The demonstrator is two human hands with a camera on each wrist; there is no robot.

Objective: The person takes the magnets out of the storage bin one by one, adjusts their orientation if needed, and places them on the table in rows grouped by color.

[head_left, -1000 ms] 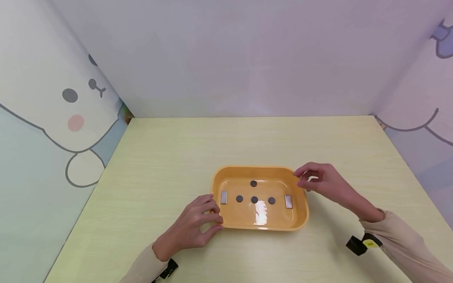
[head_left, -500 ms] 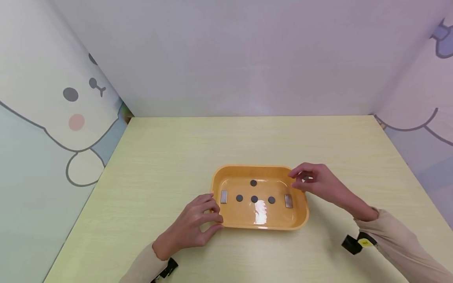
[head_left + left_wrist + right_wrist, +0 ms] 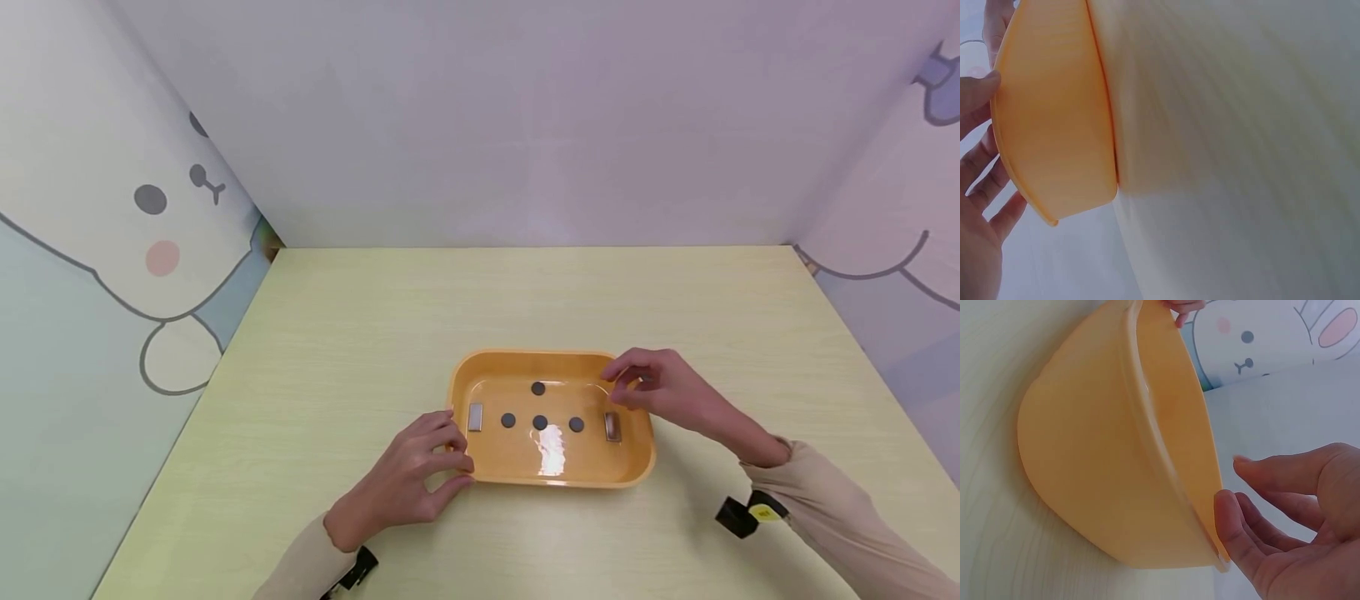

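Note:
An orange plastic basin [image 3: 487, 467], rounded at its corners, stands on the table. My left hand [image 3: 408, 475] holds its near left corner, fingers along the left rim and thumb at the front rim. Above the basin's far right corner is my right hand [image 3: 663, 387], fingers bent and thumb apart from the forefinger, with nothing held. Several dark grey discs [image 3: 540, 422] lie on the basin's floor. A silvery rectangular piece [image 3: 476, 417] lies at the left end, and a similar rectangular piece [image 3: 612, 427] at the right, just below the right fingertips.
The pale wood-grain tabletop [image 3: 360, 333] surrounds the basin. Behind it rises a plain whitish wall [image 3: 525, 125]. Cartoon-printed panels [image 3: 112, 250] flank the table on both sides. A small black camera [image 3: 737, 517] sits on the right wrist.
My right hand has shifted left and slightly down, from beside the right rim to over the right end of the basin. Left hand, basin and the pieces inside stay put.

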